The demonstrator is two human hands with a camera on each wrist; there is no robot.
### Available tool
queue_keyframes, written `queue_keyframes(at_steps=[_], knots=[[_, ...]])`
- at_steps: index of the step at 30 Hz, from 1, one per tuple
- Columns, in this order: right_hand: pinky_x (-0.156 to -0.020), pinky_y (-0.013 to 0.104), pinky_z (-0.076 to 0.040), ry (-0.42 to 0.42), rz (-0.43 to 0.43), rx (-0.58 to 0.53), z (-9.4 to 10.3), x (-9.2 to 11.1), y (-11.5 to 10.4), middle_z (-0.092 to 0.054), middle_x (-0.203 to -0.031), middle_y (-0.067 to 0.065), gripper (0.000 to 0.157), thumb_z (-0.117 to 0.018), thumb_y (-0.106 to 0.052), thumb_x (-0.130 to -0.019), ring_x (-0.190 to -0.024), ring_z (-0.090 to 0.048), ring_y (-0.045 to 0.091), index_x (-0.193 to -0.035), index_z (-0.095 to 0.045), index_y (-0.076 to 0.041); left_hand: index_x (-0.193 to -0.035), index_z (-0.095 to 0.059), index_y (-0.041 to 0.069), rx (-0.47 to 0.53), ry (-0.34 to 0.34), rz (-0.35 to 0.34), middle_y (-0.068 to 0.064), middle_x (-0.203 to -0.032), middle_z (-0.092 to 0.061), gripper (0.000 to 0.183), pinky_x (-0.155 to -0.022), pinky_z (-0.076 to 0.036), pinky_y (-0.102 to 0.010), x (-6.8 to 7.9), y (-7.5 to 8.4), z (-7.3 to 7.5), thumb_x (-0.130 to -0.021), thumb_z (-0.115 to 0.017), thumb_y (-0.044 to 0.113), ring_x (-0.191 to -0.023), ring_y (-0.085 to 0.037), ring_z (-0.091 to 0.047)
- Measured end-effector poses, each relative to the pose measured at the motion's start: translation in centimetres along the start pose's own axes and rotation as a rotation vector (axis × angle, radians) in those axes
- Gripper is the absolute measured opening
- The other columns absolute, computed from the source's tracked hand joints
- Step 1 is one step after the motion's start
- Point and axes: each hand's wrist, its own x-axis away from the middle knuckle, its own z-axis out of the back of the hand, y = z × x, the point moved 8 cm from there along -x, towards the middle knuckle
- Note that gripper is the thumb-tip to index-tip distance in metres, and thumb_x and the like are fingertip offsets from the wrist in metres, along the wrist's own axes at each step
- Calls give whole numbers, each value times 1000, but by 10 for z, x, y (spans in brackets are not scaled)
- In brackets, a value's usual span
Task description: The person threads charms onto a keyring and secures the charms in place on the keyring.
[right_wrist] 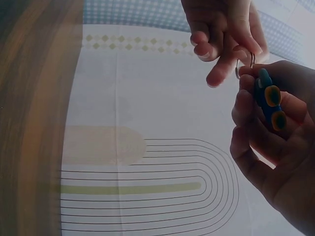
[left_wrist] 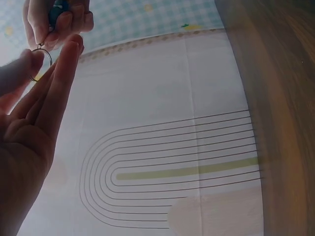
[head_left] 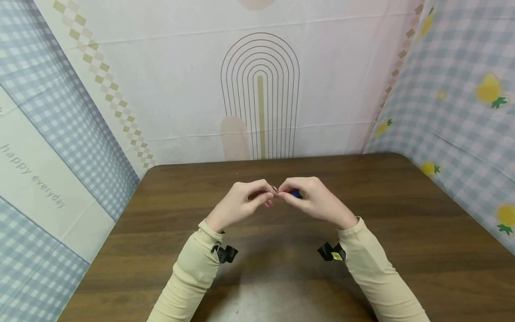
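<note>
Held between both hands above the table is a keychain: a thin metal split ring [left_wrist: 49, 56] with a small blue charm [right_wrist: 268, 98] on it. Thumb and forefinger of my left hand [head_left: 240, 201] pinch the ring, while its other fingers extend loosely in the right wrist view. My right hand [head_left: 318, 199] pinches the keychain where the charm joins the ring. Orange-rimmed round spots mark the charm, which lies against the right fingers. From the head view, most of the charm is hidden by the right hand, and fingertips cover part of the ring.
A brown wooden table [head_left: 169, 250] spreads beneath the hands. Behind it hangs a pale cloth [head_left: 177, 89] with printed arches, and checked cloths flank it at the left [head_left: 24, 232] and right [head_left: 454, 129]. Each wrist wears a small black camera.
</note>
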Motion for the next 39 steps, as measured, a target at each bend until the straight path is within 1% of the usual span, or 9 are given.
queue_keyframes(at_steps=[4, 7, 13, 17, 20, 25, 28, 33, 39], knots=[[-61, 23, -48, 3, 17, -3, 1, 1, -2, -68, -80, -5, 6, -68, -7, -90, -67, -52, 2, -88, -69, -12, -86, -66, 11, -8, 24, 40, -3, -81, -71, 9, -70, -57, -21, 0, -3, -1, -93, -66, 17, -73, -4, -65], [-63, 22, -50, 6, 27, -4, 0, 1, -3, -68, -80, -5, 7, -68, -5, -89, -69, -54, 2, -87, -69, -12, -86, -67, 10, -20, 41, 48, -4, -82, -71, 11, -72, -56, -20, 0, -4, -1, -92, -67, 20, -74, -6, -64], [-66, 21, -51, 10, 27, 1, -1, 1, -3, -69, -82, -4, 6, -68, -5, -89, -71, -56, 2, -88, -69, -11, -92, -69, 7, -56, 86, -20, -6, -84, -70, 7, -70, -56, -20, 0, -1, 1, -92, -65, 13, -75, -14, -65], [-66, 23, -52, 7, 26, 0, -2, 0, -2, -70, -83, -3, 5, -68, -6, -89, -72, -57, 3, -89, -70, -10, -92, -70, 5, -76, 103, -47, -6, -88, -72, 5, -74, -57, -19, 0, 1, 3, -91, -66, 8, -78, -12, -66], [-65, 23, -51, 2, 14, 6, -2, 0, 1, -70, -82, -3, 5, -68, -6, -89, -71, -56, 3, -89, -70, -10, -92, -70, 5, -86, 97, -44, -7, -91, -73, 5, -75, -57, -19, 0, 0, 3, -91, -65, 7, -80, -11, -67], [-63, 21, -49, -1, -9, 24, -1, 1, 6, -68, -80, -4, 7, -67, -5, -89, -69, -54, 3, -87, -69, -12, -94, -70, 5, -58, 73, -13, -9, -95, -73, 6, -77, -57, -20, -1, -3, 2, -92, -64, 6, -82, -18, -69], [-63, 21, -49, -10, -9, 15, -1, 2, 6, -68, -81, -4, 6, -68, -6, -89, -69, -54, 2, -87, -69, -11, -88, -68, 6, -17, 66, 13, -8, -94, -73, 4, -78, -57, -20, -1, -5, 0, -91, -67, 9, -82, -15, -70], [-63, 20, -49, -30, -4, 2, -4, 1, 3, -68, -80, -6, 6, -68, -7, -89, -68, -54, 2, -87, -69, -12, -81, -63, 8, -16, 64, 34, -6, -89, -72, 12, -78, -57, -19, -1, -6, -2, -90, -69, 12, -82, -11, -69], [-63, 20, -49, -44, -8, 6, -5, 0, 3, -68, -80, -5, 3, -67, -9, -91, -68, -54, 2, -89, -70, -11, -92, -68, 6, -82, 76, -39, -8, -88, -71, 5, -77, -57, -20, -2, -2, -1, -91, -67, 11, -80, -15, -68]])
